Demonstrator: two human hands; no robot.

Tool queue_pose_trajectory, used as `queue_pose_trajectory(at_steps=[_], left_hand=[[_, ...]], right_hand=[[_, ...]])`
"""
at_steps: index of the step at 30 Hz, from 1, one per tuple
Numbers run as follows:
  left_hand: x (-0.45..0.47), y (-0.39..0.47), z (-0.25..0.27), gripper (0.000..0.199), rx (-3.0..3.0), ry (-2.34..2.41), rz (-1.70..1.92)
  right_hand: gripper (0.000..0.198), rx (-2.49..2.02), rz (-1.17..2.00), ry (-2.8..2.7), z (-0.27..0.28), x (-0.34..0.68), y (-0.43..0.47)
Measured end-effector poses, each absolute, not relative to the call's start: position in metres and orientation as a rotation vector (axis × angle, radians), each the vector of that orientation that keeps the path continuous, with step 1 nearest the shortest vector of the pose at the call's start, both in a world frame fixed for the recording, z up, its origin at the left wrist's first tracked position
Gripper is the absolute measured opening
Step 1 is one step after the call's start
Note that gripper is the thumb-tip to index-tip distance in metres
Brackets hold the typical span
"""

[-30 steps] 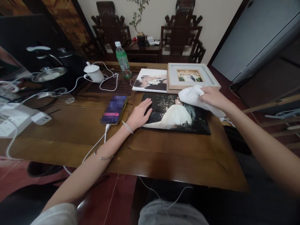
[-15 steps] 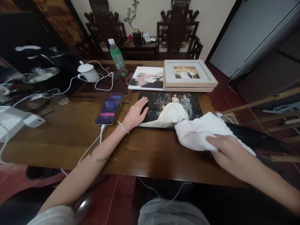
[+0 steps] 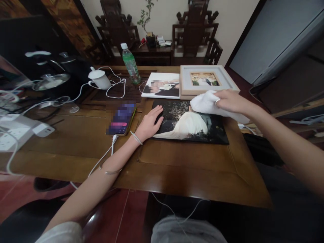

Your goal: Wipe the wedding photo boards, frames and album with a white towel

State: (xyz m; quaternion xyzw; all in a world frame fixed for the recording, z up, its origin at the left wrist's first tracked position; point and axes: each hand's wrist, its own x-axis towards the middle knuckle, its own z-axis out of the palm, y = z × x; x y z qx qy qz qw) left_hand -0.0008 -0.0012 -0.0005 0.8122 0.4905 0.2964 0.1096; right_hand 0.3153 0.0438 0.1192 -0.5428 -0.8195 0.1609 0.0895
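Observation:
A dark wedding photo panel (image 3: pixel 174 116) lies flat on the wooden table (image 3: pixel 177 165), picturing a couple and a long white gown. My left hand (image 3: pixel 150 124) rests on its left edge, fingers stretched out and flat. Bunched in my right hand (image 3: pixel 231 100) is a white cloth (image 3: pixel 205 102), which covers the panel's upper right part, including the pictured couple's upper bodies. The fingertips of that hand are partly hidden by the cloth. Behind the panel lie a white-edged photo print (image 3: pixel 162 84) and a light wooden picture frame (image 3: pixel 186 79) with a small photo inside.
Left of my left hand is a phone (image 3: pixel 120 119) on a white charging cable (image 3: pixel 101 161). Farther back stand a green-labelled bottle (image 3: pixel 131 65) and a white lidded cup (image 3: pixel 100 79). A white power strip (image 3: pixel 22 131) and tangled cords occupy the table's left end.
My right hand has carried the cloth from the panel's lower right corner up and away to its upper right side. My left hand stays on the left edge.

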Motion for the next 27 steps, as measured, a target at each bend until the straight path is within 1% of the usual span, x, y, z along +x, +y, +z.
queue_pose_trajectory(at_steps=[4, 8, 12, 14, 18, 21, 24, 27], left_hand=[[-0.002, -0.001, -0.001, 0.043, 2.403, 1.443, 0.868], [-0.002, -0.001, -0.001, 0.044, 2.413, 1.436, 0.887], [-0.001, -0.002, 0.000, 0.044, 2.407, 1.428, 0.901], [-0.001, -0.002, 0.000, 0.044, 2.409, 1.431, 0.899], [-0.001, -0.002, 0.000, 0.044, 2.416, 1.444, 0.879], [-0.001, -0.002, 0.000, 0.044, 2.417, 1.444, 0.874], [0.000, -0.002, 0.001, 0.045, 2.424, 1.454, 0.867], [0.000, -0.002, 0.001, 0.045, 2.419, 1.453, 0.863]], right_hand=[[0.020, -1.690, 0.444, -2.388, 0.118, 0.312, 0.059], [0.018, -1.638, 0.418, -2.393, 0.110, 0.314, 0.052], [0.017, -1.489, 0.388, -2.432, 0.099, 0.320, 0.013], [0.020, -1.455, 0.412, -2.433, 0.096, 0.322, -0.018], [0.022, -1.441, 0.580, -2.443, 0.095, 0.325, -0.085], [0.022, -1.487, 0.679, -2.434, 0.095, 0.326, -0.120], [0.021, -1.476, 0.692, -2.437, 0.096, 0.324, -0.127], [0.019, -1.406, 0.658, -2.466, 0.099, 0.320, -0.107]])
